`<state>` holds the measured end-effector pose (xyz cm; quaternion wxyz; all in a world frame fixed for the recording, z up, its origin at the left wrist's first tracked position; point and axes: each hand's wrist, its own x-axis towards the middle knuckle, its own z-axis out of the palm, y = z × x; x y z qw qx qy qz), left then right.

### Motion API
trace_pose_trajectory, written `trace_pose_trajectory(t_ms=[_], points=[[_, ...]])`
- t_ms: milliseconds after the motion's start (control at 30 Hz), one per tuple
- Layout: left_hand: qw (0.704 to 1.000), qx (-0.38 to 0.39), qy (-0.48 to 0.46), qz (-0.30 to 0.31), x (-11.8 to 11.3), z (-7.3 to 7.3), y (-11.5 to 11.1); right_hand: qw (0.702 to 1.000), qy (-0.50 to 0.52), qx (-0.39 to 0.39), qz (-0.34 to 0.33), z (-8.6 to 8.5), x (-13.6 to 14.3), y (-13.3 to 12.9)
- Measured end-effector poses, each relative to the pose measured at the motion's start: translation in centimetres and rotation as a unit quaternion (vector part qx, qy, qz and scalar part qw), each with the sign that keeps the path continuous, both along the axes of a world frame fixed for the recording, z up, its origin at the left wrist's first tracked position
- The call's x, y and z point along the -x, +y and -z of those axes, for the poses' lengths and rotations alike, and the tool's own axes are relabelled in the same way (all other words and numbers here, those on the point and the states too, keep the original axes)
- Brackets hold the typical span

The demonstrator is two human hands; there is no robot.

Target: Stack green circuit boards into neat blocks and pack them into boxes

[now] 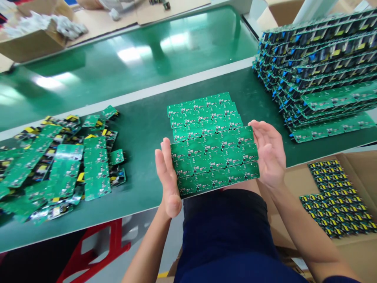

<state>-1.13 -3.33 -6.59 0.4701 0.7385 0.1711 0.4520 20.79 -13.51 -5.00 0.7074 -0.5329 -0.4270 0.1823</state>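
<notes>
A green circuit board panel [216, 159] is held between my two hands, tilted over the table's front edge. My left hand [169, 181] presses its palm side and fingers along the panel's left edge. On the opposite edge, my right hand [269, 153] grips with its fingertips near the upper right corner. Just behind the held panel, further green panels [203, 114] lie on the dark green table [141, 129], their near part hidden by it.
Loose board pieces [64, 165] are heaped at the left. A tall stack of panels [318, 67] stands at the right. Below it, a cardboard box [353, 157] holds rows of boards [335, 200]. A red stool [100, 247] is under the table. An open box [35, 41] sits far left.
</notes>
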Motion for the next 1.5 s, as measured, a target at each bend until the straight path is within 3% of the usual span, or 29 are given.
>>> trace_pose_trajectory(t_ms=[733, 1500], points=[[0.999, 0.034, 0.023, -0.004, 0.12, -0.13, -0.33, 0.999, 0.023, -0.007, -0.020, 0.24, -0.26, 0.18], [0.998, 0.049, 0.020, -0.028, -0.05, -0.23, -0.66, 0.999, -0.004, 0.054, 0.005, 0.24, -0.17, 0.02]])
